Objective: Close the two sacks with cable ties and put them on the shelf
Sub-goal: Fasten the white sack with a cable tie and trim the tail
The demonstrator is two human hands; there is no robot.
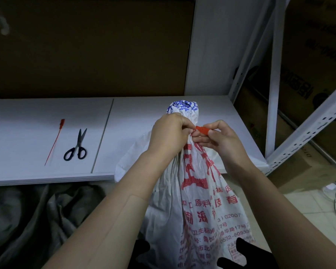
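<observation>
White woven plastic sack w/ red printed lettering (192,191) stands upright on the floor against the front edge of the white board table (134,113). Its top is bunched into a neck that pokes up above the hands. Left hand (168,133) is curled tight round that neck just below the blue-printed tuft, prob. to stop the gather springing open while the tie goes on. Right hand (224,141) sits just beside it, its fingers (200,139) narrow, pinching the flat head of a red plastic cable tie (202,130) right at the neck. The strap is hidden btwn the hands, so can't tell if it's threaded yet. Judged step: cinching the tie on sack no. 1, so task is approx. early on.

On the table, well apart to the L, lies a second long thin red cable tie (55,140). Black-handled scissors (77,145) are just beside it, blades slightly parted. Both likely staged for the next sack & for trimming tails.

Crumpled grey sack-like fabric (52,210) lies on the floor below the table edge. Prob. sack no. 2, but can't tell if it's closed.

White slotted metal shelf frame (306,125) stands to the R at the table end, so the drop-off looks near.
</observation>
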